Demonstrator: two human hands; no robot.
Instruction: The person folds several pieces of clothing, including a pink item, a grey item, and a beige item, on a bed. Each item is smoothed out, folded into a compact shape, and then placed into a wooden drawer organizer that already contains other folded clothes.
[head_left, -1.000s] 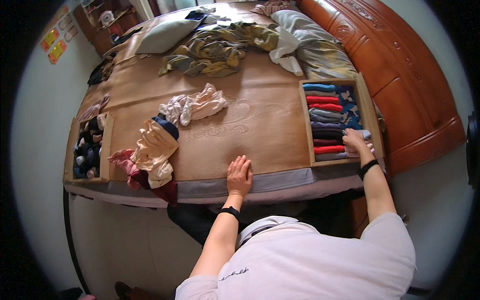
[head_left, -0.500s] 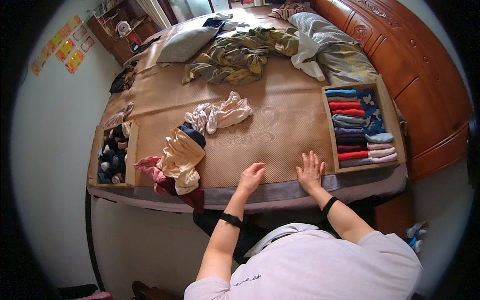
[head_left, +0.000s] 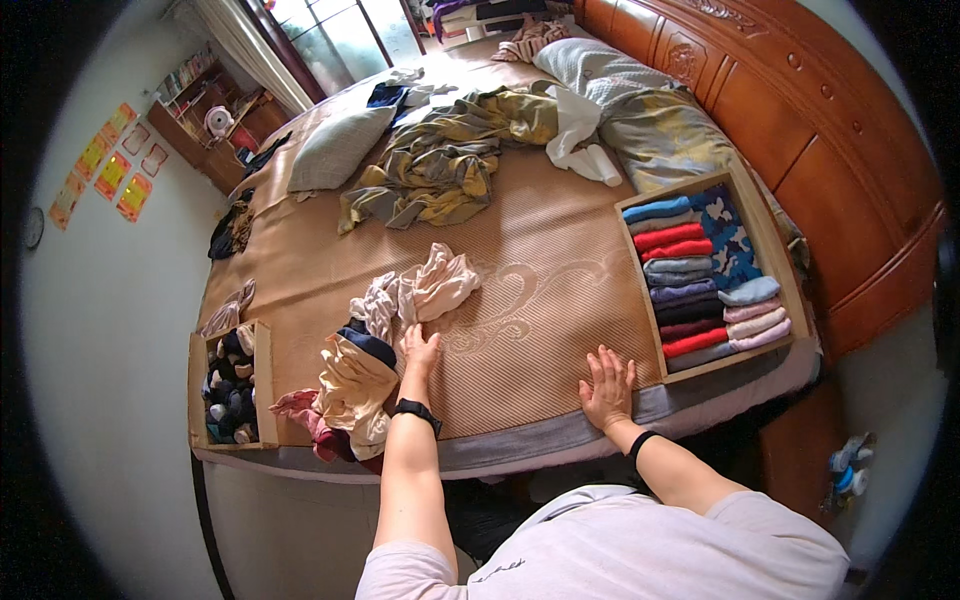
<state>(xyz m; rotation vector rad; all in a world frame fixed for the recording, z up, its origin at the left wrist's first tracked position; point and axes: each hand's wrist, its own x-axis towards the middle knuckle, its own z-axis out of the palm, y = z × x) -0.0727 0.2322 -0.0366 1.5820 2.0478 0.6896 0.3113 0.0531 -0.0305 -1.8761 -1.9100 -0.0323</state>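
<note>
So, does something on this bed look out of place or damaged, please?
I see no damage. The loose cream and pink clothes beside the left hand look untidy, heaped down to the bed's front edge, while the box at right holds neatly folded garments. The yellow-grey cloth farther back is crumpled too.
</note>
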